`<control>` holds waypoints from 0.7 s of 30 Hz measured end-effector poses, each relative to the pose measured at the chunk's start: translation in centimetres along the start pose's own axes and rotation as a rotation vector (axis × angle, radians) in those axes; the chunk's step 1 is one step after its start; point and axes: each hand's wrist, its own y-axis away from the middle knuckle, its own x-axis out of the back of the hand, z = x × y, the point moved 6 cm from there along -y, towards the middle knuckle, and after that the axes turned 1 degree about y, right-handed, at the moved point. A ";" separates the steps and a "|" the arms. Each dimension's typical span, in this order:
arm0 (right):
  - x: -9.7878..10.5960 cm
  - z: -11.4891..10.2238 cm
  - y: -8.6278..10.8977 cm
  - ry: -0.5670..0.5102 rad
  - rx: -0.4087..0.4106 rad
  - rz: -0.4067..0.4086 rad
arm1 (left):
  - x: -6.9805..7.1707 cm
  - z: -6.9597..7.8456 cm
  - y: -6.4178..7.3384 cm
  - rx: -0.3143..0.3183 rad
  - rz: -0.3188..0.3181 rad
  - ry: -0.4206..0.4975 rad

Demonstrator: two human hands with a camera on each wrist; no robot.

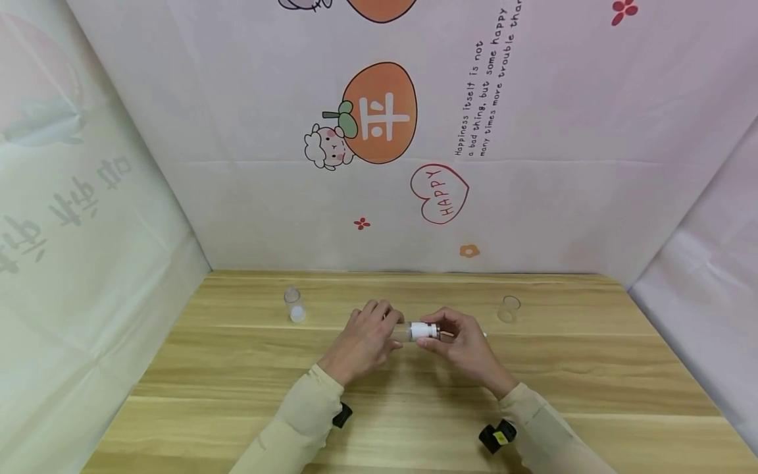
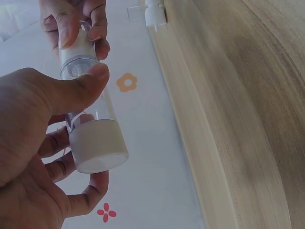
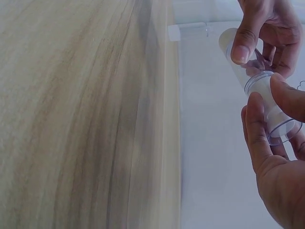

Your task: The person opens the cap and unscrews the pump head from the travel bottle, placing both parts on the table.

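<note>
A clear cylindrical bottle lies sideways between both hands over the wooden table. My left hand grips its transparent body, thumb along the side, with the thick white base showing past the fingers in the left wrist view. At the opposite end my right hand pinches the white collar between thumb and fingers. Beyond that collar, a clear ring-shaped rim shows in the right wrist view. Part of the bottle's body is hidden behind the left fingers.
On the wooden table, a small clear container with a white end lies to the left. A clear cap stands at the right. Behind the right hand is a white pump-like piece. Printed white cloth encloses the table's back and sides.
</note>
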 end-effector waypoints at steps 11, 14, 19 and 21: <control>0.0 0.1 0.1 -0.013 0.014 -0.008 | 0.0 0.0 0.0 -0.008 0.010 0.001; 0.0 0.0 0.1 -0.014 0.013 -0.008 | 0.0 0.0 0.0 -0.012 0.012 -0.003; 0.1 -0.1 0.2 -0.013 0.013 -0.008 | 0.1 0.2 0.0 -0.017 0.013 -0.012; 0.1 -0.2 0.3 -0.013 0.014 -0.011 | 0.2 0.3 0.0 -0.019 0.014 -0.013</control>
